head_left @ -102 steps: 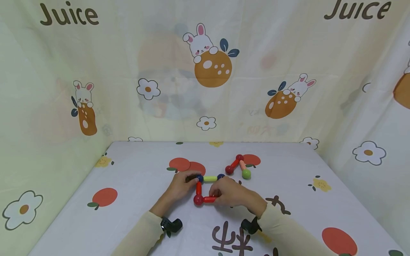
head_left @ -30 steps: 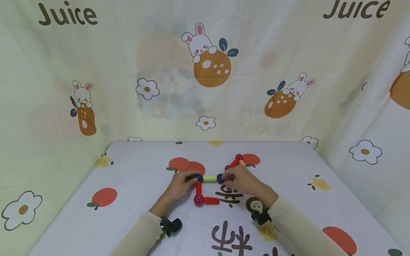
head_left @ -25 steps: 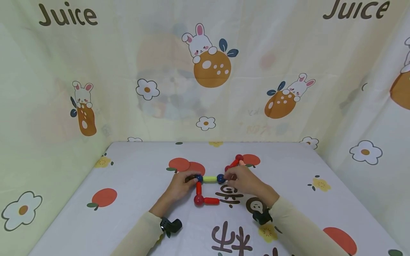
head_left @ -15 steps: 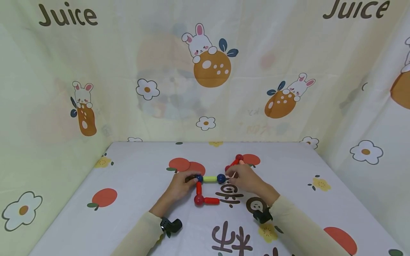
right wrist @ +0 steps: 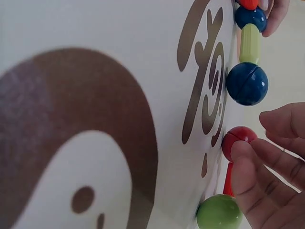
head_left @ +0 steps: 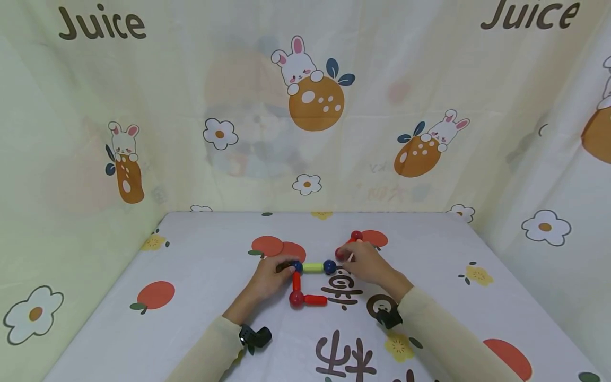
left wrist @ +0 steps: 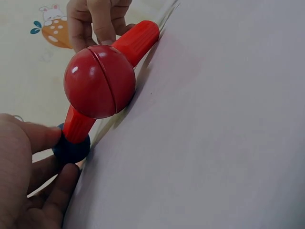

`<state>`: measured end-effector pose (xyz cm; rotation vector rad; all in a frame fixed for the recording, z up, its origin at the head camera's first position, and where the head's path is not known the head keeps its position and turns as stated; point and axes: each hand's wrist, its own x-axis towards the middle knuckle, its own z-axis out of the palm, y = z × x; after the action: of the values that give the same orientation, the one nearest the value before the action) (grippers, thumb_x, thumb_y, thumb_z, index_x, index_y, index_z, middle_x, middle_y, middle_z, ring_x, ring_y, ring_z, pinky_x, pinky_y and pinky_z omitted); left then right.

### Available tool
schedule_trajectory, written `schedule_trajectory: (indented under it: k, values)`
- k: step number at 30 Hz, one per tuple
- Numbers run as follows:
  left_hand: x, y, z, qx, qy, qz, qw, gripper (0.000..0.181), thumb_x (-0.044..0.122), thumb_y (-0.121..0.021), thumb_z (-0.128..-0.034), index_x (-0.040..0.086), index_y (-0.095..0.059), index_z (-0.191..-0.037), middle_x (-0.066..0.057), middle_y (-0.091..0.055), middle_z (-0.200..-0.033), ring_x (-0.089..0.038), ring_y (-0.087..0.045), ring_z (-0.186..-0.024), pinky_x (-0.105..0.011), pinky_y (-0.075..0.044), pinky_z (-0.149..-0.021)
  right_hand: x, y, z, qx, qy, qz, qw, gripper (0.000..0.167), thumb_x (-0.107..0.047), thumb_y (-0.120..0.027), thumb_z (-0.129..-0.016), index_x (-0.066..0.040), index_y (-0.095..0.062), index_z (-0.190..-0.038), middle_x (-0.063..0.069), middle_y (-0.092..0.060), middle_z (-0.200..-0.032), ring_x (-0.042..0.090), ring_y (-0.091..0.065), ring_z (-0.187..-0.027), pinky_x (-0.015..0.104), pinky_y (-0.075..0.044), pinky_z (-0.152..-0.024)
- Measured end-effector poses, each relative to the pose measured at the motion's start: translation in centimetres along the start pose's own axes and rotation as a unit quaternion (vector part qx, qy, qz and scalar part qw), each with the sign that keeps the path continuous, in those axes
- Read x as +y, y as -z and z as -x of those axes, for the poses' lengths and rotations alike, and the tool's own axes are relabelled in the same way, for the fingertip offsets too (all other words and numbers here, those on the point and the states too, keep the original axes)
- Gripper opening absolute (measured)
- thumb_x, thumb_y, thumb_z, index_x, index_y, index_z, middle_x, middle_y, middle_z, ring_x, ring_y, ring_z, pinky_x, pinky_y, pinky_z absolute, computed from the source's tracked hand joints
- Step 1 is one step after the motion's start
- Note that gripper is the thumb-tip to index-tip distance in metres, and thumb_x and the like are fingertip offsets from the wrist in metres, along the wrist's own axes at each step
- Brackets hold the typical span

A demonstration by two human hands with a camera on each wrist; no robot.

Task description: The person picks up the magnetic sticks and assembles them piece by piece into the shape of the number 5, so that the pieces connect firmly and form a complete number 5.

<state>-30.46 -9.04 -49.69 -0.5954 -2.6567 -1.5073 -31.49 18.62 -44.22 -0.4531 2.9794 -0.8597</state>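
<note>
My left hand (head_left: pixel 268 276) pinches a blue ball (left wrist: pixel 71 149) at the left corner of a magnetic ball-and-stick shape. From that ball a yellow-green stick (head_left: pixel 313 268) runs right to another blue ball (head_left: pixel 329 267). A red stick (head_left: pixel 296 281) leads from it to a red ball (head_left: pixel 296 298), with one more red stick (head_left: pixel 315 300) pointing right. My right hand (head_left: pixel 368 262) is at a second piece, its fingers spread loosely around a red ball (right wrist: pixel 237 138); whether they touch it is unclear. A green ball (right wrist: pixel 220 212) lies below the thumb, and the hand partly hides the sticks.
The second piece's far red ball (head_left: pixel 356 235) shows beyond my right hand. A printed white cloth (head_left: pixel 215 302) covers the table, and a patterned curtain (head_left: pixel 258 175) stands behind and at both sides.
My right hand has left the first shape's lower red stick, passed the right blue ball and moved to the second piece's red ball. The left hand keeps its hold.
</note>
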Motion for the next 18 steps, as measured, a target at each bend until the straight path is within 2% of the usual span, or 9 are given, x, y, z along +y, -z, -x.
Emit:
schedule_trajectory:
  k: [4, 9, 18]
  values:
    - [0.1, 0.1, 0.0, -0.008, 0.007, -0.004, 0.9999, 0.034, 0.018, -0.068, -0.0984, 0.013, -0.068, -0.132, 0.000, -0.070, -0.120, -0.020, -0.063, -0.108, -0.038, -0.056, -0.095, 0.2, 0.0, -0.4, -0.001, -0.006, 0.004, 1.0000, 0.030, -0.007, -0.075, -0.090, -0.012, -0.073, -0.120, 0.003, -0.068, -0.097, 0.020, -0.058, -0.086, 0.028, -0.056, -0.070]
    - [0.3, 0.4, 0.0, -0.035, 0.010, -0.004, 0.9993, 0.043, 0.025, -0.072, -0.0953, 0.012, -0.066, -0.136, 0.000, -0.069, -0.118, -0.019, -0.062, -0.104, -0.036, -0.057, -0.092, 0.3, 0.0, -0.7, -0.002, -0.024, 0.008, 0.9997, 0.035, -0.008, -0.074, -0.089, -0.011, -0.070, -0.124, 0.004, -0.066, -0.094, 0.021, -0.059, -0.082, 0.027, -0.055, -0.064]
    - [0.3, 1.1, 0.2, -0.085, 0.006, 0.014, 0.9962, 0.057, 0.027, -0.075, -0.0929, 0.014, -0.056, -0.145, 0.000, -0.064, -0.127, -0.020, -0.061, -0.114, -0.039, -0.053, -0.101, 0.0, -0.2, -1.3, -0.017, -0.062, 0.019, 0.9977, 0.043, -0.012, -0.073, -0.092, -0.009, -0.064, -0.134, 0.006, -0.064, -0.091, 0.019, -0.060, -0.074, 0.025, -0.054, -0.058]
